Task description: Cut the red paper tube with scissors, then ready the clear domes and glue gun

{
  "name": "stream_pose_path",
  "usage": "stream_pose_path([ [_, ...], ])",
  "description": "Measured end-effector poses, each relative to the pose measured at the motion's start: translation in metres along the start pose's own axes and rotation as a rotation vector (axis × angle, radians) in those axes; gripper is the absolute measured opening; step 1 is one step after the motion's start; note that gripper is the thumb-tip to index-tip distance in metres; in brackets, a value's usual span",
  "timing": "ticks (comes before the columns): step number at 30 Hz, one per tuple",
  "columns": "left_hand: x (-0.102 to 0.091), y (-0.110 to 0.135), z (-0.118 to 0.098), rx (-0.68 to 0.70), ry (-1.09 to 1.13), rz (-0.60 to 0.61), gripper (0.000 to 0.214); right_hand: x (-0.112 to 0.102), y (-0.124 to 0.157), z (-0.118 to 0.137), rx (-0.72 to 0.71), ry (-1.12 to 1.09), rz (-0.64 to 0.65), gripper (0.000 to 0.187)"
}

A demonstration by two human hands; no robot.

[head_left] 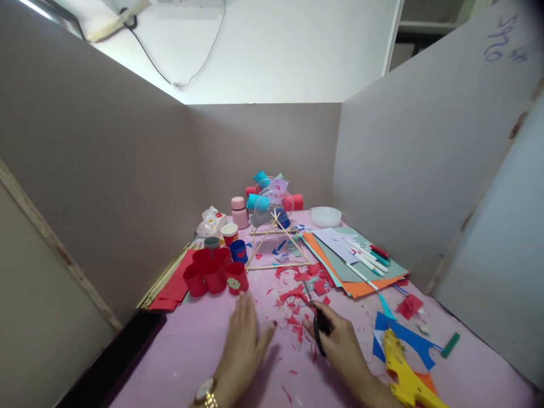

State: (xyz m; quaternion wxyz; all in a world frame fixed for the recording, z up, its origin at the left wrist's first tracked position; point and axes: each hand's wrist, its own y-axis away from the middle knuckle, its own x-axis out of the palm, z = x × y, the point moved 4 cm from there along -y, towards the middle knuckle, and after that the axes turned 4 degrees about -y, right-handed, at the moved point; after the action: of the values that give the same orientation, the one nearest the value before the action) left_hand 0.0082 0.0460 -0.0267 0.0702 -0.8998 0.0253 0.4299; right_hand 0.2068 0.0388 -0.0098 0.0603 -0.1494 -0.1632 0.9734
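R hand [342,337] grips scissors [317,324] by red paper scraps [293,293], near ctr. L hand [244,334] open, palm down, nr red flower cup [238,279]. Prob. btwn cuts; next snip wld need L hand steadying the work.

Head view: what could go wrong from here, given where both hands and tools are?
The black-handled metal scissors in the right hand point into loose red paper scraps and might scatter them. The left hand has its fingertips close to the red open-topped cylinder with a pale flower; pushing forward could knock it. The yellow plastic glue gun lies near the right forearm, which might brush it; whether it is hot cannot be seen.
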Motion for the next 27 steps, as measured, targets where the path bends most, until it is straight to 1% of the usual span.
stream_pose_path([
  [1,-0.005,-0.006,0.0,-0.031,0.022,-0.011,0.086,0.0,0.0,0.0,0.007,0.017,-0.003,0.037],
  [2,-0.008,-0.009,-0.001,-0.035,0.054,0.01,0.085,0.0,-0.001,0.0,0.003,0.049,-0.001,0.036],
  [5,-0.004,-0.012,-0.009,0.018,0.216,0.094,0.074,0.004,-0.001,0.002,-0.029,0.24,0.033,0.036],
  [7,0.001,-0.015,-0.016,0.032,0.334,0.072,0.068,0.006,-0.001,0.002,-0.034,0.409,0.049,0.042],
  [10,0.007,-0.026,-0.027,0.02,0.491,-0.001,0.072,0.005,-0.001,0.003,-0.059,0.578,0.031,0.049],
  [12,0.011,-0.036,-0.034,0.015,0.581,-0.009,0.075,0.004,-0.002,0.004,-0.098,0.622,0.005,0.052],
  [13,0.013,-0.04,-0.037,0.01,0.617,-0.003,0.073,0.003,-0.002,0.004,-0.118,0.628,-0.001,0.054],
  [17,0.019,-0.051,-0.041,-0.035,0.685,0.04,0.043,0.003,0.0,0.006,-0.19,0.638,-0.007,0.06],
  [19,0.018,-0.052,-0.039,-0.059,0.68,0.054,0.037,0.004,0.001,0.009,-0.22,0.661,-0.008,0.06],
  [21,0.012,-0.052,-0.035,-0.074,0.661,0.032,0.036,0.005,0.001,0.013,-0.247,0.691,-0.006,0.059],
  [22,0.007,-0.052,-0.034,-0.079,0.649,0.002,0.036,0.005,0.0,0.014,-0.257,0.707,-0.011,0.059],
  [25,-0.012,-0.054,-0.032,-0.072,0.588,-0.113,0.038,0.001,-0.002,0.016,-0.26,0.768,-0.068,0.057],
  [27,-0.024,-0.057,-0.036,-0.037,0.522,-0.15,0.039,-0.002,-0.004,0.015,-0.261,0.802,-0.101,0.056],
])
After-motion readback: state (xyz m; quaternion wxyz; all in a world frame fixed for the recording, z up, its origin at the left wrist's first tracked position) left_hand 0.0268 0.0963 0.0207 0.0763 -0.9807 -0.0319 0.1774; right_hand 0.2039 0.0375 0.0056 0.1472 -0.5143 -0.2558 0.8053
